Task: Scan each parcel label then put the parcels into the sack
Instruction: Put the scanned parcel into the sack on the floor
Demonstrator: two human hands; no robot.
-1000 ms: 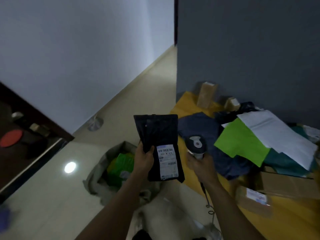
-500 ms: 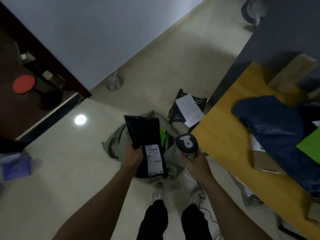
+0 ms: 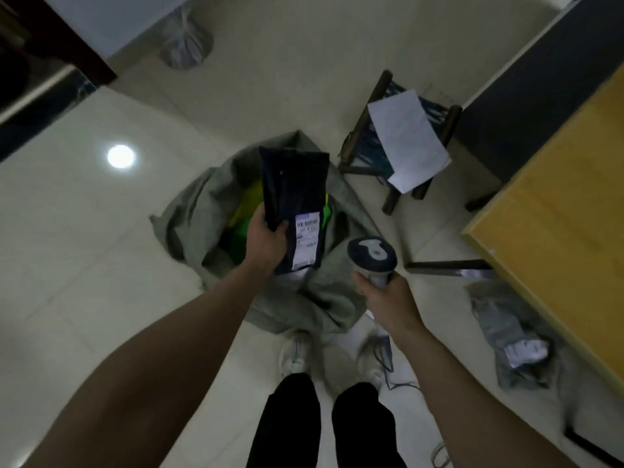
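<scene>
Closest in, the right hand (image 3: 388, 298) is wrapped round the scanner (image 3: 371, 260) handle, head pointing up and not aimed at any label. The left hand (image 3: 266, 238) grips the black parcel (image 3: 293, 190) by its lower edge, label (image 3: 306, 241) facing up, right over the open mouth of the sack (image 3: 192, 211). A green parcel (image 3: 241, 231) sits inside already, so I'd guess this one drops next. A grey mailer (image 3: 506, 332) lies on the floor beside the table (image 3: 557, 197), probably left to do. Further off there's a stool (image 3: 368, 146), not blocking the sack.
</scene>
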